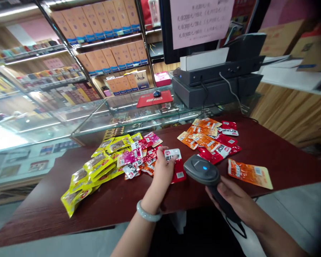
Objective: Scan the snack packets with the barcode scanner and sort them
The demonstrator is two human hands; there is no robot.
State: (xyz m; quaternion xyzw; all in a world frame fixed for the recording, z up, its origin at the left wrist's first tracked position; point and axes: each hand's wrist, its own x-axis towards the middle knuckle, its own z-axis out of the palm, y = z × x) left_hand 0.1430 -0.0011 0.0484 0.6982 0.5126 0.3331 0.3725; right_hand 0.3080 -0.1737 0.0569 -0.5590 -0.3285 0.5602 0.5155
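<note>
My left hand [164, 165], with a pale bangle at the wrist, is closed on the left edge of a red and white snack packet [179, 167] just above the table. A barcode shows near the packet's lower end. In my right hand [230, 192] is a dark barcode scanner [203, 169], its fingers wrapped round the handle. A blue light glows on top of the scanner, and its head points left at the packet. Left of my left hand lies a heap of yellow packets [100, 164] with pink packets [130, 157]. Orange packets [205, 137] lie beyond the scanner.
A single orange packet [250, 174] lies right of the scanner on the dark red table [42, 196]. Behind stands a glass counter [139, 119] with a mouse [157, 93] on a red mat [147, 100]. A black cash drawer [198, 92] and a monitor [168, 43] stand at the back.
</note>
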